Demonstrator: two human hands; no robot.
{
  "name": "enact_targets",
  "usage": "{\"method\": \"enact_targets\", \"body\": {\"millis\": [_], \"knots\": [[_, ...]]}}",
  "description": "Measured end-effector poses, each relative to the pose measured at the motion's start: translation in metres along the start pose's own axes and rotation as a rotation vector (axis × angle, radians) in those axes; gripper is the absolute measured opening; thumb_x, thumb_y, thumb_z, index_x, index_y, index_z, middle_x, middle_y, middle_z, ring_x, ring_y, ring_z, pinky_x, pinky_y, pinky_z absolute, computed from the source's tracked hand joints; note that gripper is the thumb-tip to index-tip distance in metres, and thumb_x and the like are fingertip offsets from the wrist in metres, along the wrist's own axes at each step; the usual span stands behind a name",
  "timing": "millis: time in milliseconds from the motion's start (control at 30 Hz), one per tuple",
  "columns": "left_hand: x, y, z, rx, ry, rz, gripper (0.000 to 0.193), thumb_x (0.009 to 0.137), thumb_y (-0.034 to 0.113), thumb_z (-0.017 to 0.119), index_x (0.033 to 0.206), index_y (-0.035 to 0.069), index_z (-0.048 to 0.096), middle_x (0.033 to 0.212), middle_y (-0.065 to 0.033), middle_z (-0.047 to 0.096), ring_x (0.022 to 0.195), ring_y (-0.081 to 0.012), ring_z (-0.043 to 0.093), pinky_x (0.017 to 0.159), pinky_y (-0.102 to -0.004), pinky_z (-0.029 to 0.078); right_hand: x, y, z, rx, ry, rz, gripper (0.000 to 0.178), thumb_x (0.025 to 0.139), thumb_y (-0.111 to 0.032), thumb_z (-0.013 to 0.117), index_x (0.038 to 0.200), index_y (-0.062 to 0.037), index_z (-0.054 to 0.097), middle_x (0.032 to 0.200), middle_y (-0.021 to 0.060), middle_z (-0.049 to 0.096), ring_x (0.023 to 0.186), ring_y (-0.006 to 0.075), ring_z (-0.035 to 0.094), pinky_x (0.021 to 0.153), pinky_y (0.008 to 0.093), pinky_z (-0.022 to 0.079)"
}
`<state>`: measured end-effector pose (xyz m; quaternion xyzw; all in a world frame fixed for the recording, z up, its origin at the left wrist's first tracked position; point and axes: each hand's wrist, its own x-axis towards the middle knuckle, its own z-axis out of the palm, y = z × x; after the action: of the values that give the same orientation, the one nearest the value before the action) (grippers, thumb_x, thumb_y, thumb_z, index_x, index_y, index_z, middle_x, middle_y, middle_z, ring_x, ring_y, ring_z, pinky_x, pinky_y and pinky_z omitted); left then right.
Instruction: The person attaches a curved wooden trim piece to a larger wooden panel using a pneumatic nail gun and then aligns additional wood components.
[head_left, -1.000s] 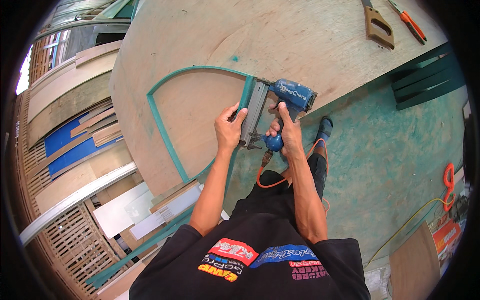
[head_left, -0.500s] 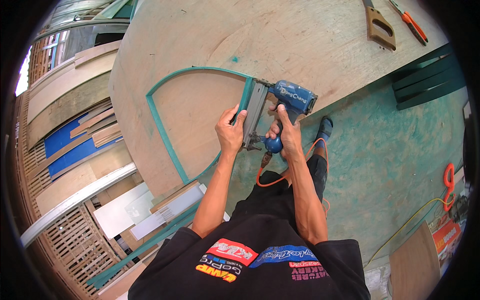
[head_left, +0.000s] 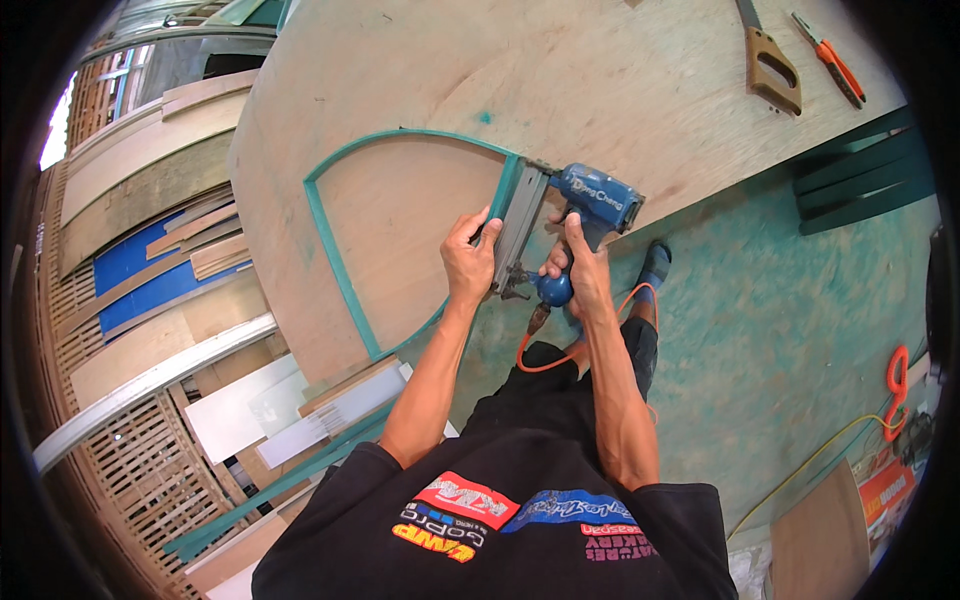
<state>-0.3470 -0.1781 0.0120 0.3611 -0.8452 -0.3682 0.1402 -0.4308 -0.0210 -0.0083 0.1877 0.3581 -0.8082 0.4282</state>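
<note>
My right hand (head_left: 582, 262) is wrapped round the handle of a blue pneumatic nail gun (head_left: 600, 198). The gun's long grey magazine (head_left: 519, 226) lies along the right side of a teal wooden frame (head_left: 333, 262) with curved edges. An orange air hose (head_left: 523, 358) runs from the gun's lower end. At the frame's right side, my left hand (head_left: 469, 258) is closed on the teal strip, its thumb and fingers beside the magazine. The frame rests on a plywood table (head_left: 420, 230); its lower right part is partly hidden by my left forearm.
On the table's far right lie a handsaw (head_left: 773, 72) and orange-handled pliers (head_left: 840, 74). Wood boards (head_left: 150, 180) are stacked on a slatted rack at the left. Dark green slats (head_left: 860, 180) stand beyond the table's right edge. A coiled red hose (head_left: 897, 385) lies on the floor.
The view has shifted slightly, so the table and frame appear a little farther right. Both hands keep their hold, and the nail gun stays against the frame's right side.
</note>
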Motion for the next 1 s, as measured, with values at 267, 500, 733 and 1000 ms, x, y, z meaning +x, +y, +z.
{"method": "enact_targets", "body": {"millis": [267,500,733,1000], "knots": [[-0.003,-0.008,-0.001,-0.075,0.041,-0.024,0.036,0.094,0.019,0.078,0.121,-0.004,0.072,0.109,-0.0177,0.072,0.097,-0.0266,0.07,0.086,-0.0366,0.054,-0.025,-0.013,-0.037,0.043,-0.026,0.035,0.051,0.109,-0.05,0.05,0.124,-0.0036,0.062,0.059,-0.0023,0.044,0.049,0.0115,0.048,0.061,0.0333,0.053],[-0.088,-0.022,-0.035,0.602,0.17,0.188,0.056,0.09,0.019,0.08,0.14,0.002,0.061,0.126,-0.0193,0.067,0.121,-0.0372,0.061,0.102,-0.0456,0.047,-0.033,-0.024,-0.059,-0.021,-0.023,0.147,0.052,0.105,-0.05,0.059,0.122,-0.0013,0.063,0.059,0.0001,0.048,0.051,0.0132,0.053,0.061,0.0338,0.057],[-0.111,-0.051,-0.051,0.69,0.079,0.095,0.055,0.086,0.018,0.083,0.134,0.002,0.064,0.115,-0.0178,0.071,0.103,-0.0362,0.069,0.086,-0.0445,0.055,-0.035,-0.01,-0.048,-0.105,-0.113,0.293,0.056,0.105,-0.052,0.056,0.126,-0.0004,0.061,0.061,0.0019,0.05,0.053,0.0147,0.055,0.065,0.0378,0.059],[-0.112,-0.059,-0.055,0.664,0.094,0.132,0.053,0.086,0.016,0.082,0.134,0.002,0.065,0.11,-0.0179,0.072,0.098,-0.0366,0.07,0.083,-0.0445,0.056,-0.035,0.009,-0.054,-0.089,-0.102,0.245,0.054,0.104,-0.053,0.059,0.122,-0.0019,0.059,0.063,0.0028,0.052,0.055,0.0153,0.057,0.067,0.0395,0.061]]}}
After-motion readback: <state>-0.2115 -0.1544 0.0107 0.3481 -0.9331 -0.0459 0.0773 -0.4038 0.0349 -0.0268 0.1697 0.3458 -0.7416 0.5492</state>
